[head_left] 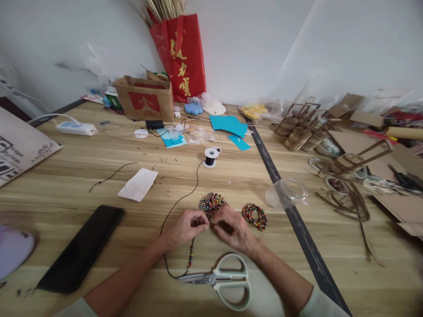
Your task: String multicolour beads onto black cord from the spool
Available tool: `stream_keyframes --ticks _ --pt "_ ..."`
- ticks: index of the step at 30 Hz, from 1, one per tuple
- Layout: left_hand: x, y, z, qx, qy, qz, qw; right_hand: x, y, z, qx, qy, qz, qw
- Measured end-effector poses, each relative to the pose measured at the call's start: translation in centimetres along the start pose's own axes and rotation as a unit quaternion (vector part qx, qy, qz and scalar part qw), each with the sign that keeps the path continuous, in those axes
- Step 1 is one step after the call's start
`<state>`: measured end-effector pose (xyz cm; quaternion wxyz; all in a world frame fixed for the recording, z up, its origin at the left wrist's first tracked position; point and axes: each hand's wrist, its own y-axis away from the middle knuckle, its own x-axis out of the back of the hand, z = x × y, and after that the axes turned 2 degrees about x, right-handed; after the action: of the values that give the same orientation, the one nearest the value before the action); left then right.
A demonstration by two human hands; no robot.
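Observation:
My left hand (190, 226) is pinched closed on the thin black cord (179, 200), which runs from a white spool (210, 156), loops past my wrist and comes up under my palm. A short row of coloured beads (191, 256) is threaded on the hanging part. My right hand (233, 229) is pinched too, fingertips almost touching the left ones; whatever it holds is too small to make out. Just behind the fingers lies a heap of multicoloured beads (211, 202), partly covered by the right hand. A coiled bead strand (254, 216) rests to the right. White-handled scissors (220, 279) lie nearer me.
On the left are a black phone (82, 248) and white paper (138, 184). A cardboard box (145, 99), red bag (181, 57) and blue sheets (228, 125) stand or lie at the back. Clear rings (287, 192) and small woven baskets (300, 130) occupy the right.

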<state>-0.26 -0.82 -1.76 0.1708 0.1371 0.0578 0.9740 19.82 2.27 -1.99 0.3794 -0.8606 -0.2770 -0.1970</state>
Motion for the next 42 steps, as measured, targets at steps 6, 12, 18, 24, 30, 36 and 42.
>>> stream_keyframes --ticks 6,12,18,24,30,36,42 --pt "-0.09 0.03 -0.10 -0.003 -0.003 -0.001 1.000 0.02 0.03 -0.14 0.004 -0.012 -0.005 1.000" --pt "-0.12 -0.05 -0.17 -0.005 -0.003 -0.003 1.000 0.01 -0.09 -0.10 0.006 -0.011 -0.005 1.000" --pt "-0.11 -0.07 -0.09 -0.008 -0.001 0.001 1.000 0.03 -0.05 -0.02 0.002 -0.024 -0.002 1.000" --pt "-0.10 -0.04 0.21 0.001 0.005 -0.002 1.000 0.03 0.04 0.07 -0.010 -0.053 -0.008 0.999" --pt "-0.07 -0.01 0.09 -0.005 -0.002 0.000 1.000 0.09 -0.14 -0.06 -0.014 -0.067 -0.011 0.998" --pt "-0.10 -0.11 -0.19 -0.005 -0.002 -0.003 1.000 0.11 -0.17 -0.10 -0.010 -0.062 -0.012 0.998" --pt "-0.06 -0.02 -0.01 -0.006 -0.007 -0.001 1.000 0.17 -0.14 -0.13 -0.014 -0.052 -0.017 0.998"
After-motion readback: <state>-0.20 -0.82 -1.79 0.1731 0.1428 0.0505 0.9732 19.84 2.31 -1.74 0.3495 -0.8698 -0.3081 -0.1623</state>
